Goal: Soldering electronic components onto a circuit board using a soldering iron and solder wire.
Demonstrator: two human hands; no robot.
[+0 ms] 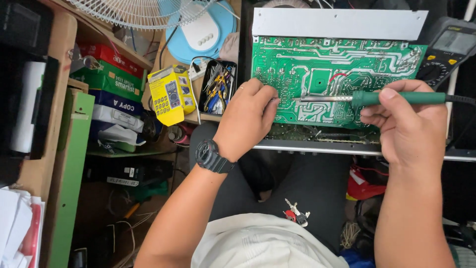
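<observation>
A green circuit board (342,64) lies solder side up in a metal chassis in front of me. My right hand (406,124) grips a green-handled soldering iron (396,98), its metal tip pointing left across the board's lower middle. My left hand (248,116), with a black watch on the wrist and a ring on one finger, has its fingers pinched together at the board's left edge, right by the iron's tip. Whether it holds a thin wire there I cannot tell.
A grey metal plate (337,22) runs along the board's far edge. A black multimeter (446,49) lies at the right. A black tray of small tools (218,87), a yellow meter box (171,94), a blue fan base (201,30) and stacked boxes (111,84) stand left. Keys (296,212) rest on my lap.
</observation>
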